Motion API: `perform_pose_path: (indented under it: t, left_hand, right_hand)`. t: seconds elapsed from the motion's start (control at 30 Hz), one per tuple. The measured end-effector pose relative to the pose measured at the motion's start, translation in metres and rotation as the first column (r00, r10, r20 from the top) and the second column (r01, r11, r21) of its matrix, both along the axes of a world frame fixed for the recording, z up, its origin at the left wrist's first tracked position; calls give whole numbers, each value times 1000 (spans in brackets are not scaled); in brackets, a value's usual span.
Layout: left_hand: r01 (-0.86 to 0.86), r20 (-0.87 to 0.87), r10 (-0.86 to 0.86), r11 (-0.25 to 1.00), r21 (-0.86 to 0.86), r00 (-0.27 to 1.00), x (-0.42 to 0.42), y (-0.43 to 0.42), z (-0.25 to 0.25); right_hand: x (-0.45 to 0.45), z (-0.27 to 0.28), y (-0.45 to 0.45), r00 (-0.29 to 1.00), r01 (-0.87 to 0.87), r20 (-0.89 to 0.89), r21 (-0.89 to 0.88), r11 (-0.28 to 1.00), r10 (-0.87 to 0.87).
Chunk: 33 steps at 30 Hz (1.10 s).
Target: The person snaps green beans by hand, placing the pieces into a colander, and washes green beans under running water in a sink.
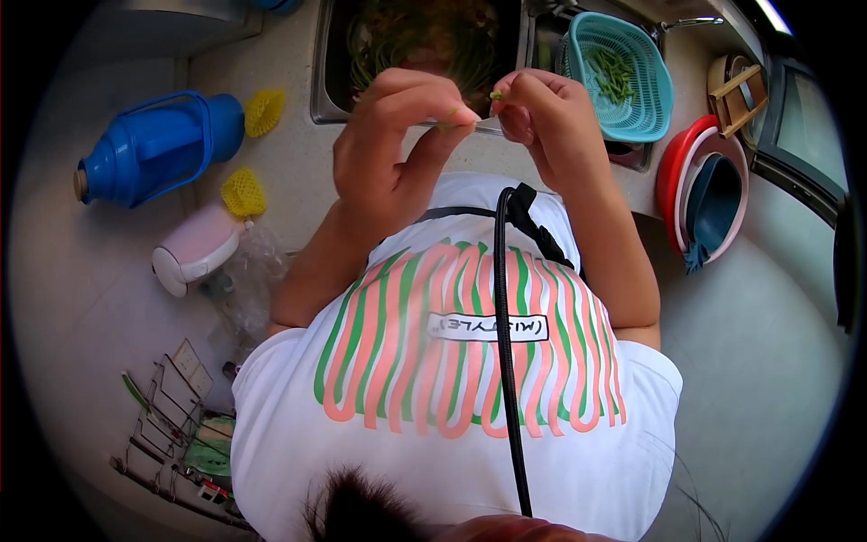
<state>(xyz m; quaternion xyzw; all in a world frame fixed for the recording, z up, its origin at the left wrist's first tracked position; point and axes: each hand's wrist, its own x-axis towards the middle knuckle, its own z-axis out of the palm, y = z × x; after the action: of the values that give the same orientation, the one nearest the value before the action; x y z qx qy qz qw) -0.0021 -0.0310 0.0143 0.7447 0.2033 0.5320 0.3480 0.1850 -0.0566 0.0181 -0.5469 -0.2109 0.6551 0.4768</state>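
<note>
Left hand (384, 144) pinches a stem (452, 114); right hand (553, 113) pinches a green tip (496, 95), both at the sink's (320, 107) near edge. The stem looks light, crisp, easily bruised, best held by fingertips. Long greens (420, 41) lie in the sink, short pieces (612, 74) in a basket (652, 119).

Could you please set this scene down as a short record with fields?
Left hand: the left hand pinches a small green piece between thumb and forefinger
Right hand: the right hand pinches a green stub, close beside the left
Sink: long green strands inside the sink
Basket: short green lengths in the teal basket
Left side: blue flask, two yellow nets
Right side: nested basins, the outer one red
</note>
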Motion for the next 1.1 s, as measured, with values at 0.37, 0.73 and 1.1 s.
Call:
perform_pose_path:
  t: [0.37,0.73,1.1]
  left_hand:
    - [213,313,43,646,-733,949,7,3,4]
    - [302,296,-61,179,-936,953,28,-2,-39]
    - [299,205,351,-238,-924,913,24,50,-187]
  right_hand:
    - [9,-45,7,778,-74,555,546,835,-294]
    - [23,-22,-20,635,-446,764,486,752,-116]
    - [153,-89,-21,76,-46,991,115,992,-111]
